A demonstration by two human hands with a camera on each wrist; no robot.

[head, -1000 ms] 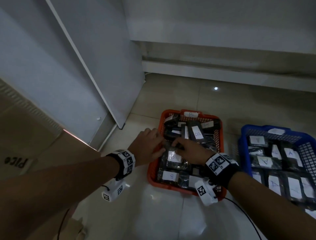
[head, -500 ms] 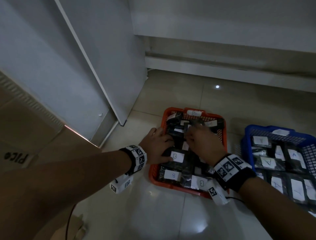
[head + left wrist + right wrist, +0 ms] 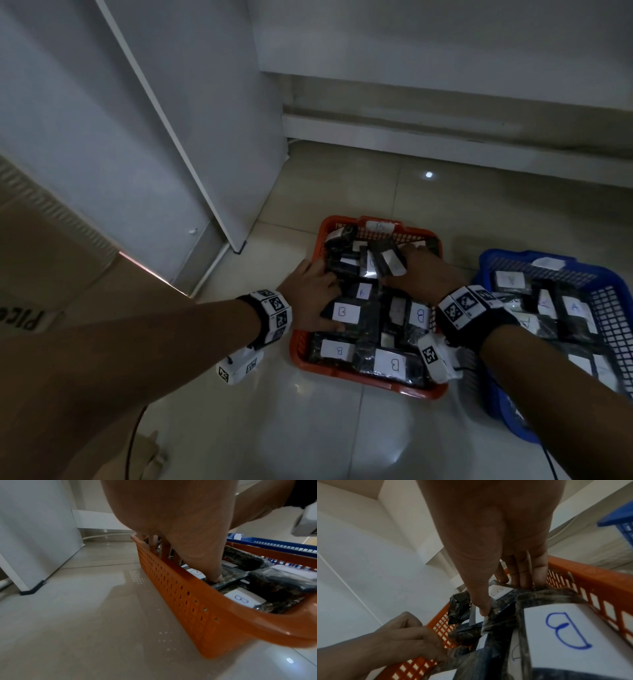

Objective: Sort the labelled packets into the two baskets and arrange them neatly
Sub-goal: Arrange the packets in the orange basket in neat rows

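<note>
Task stage: sorting appears largely complete; neat arrangement is judged to be the step in hand.
Orange perforated plastic basket (image 3: 368,385): filled with dark film-wrapped packets bearing white paper labels; every label that can be read is marked "B".
Blue perforated plastic basket (image 3: 507,407): set just beside the right wrist; the readable labels on its dark packets are marked "A".
Loose packets: none are seen on the pale tiled floor (image 3: 239,428).
Right hand (image 3: 423,274): a tilted dark packet with a white label (image 3: 388,262) is pinched between thumb and fingers at the far end of the orange basket. In the right wrist view the thumb (image 3: 483,609) is pressed on the wrap and the fingers are placed behind it.
Left hand (image 3: 313,294): laid over the basket's near-left wall, with the thumb (image 3: 214,577) pressed onto a packet inside. Whether anything is gripped by the other fingers cannot be told.
Done: the packets nearest both wrists lie flat in rough rows, labels up.
Left: the packets around the held one are heaped and overlapped, some on edge; flattening and aligning are judged outstanding. The blue basket's far side is only partly seen.
</note>
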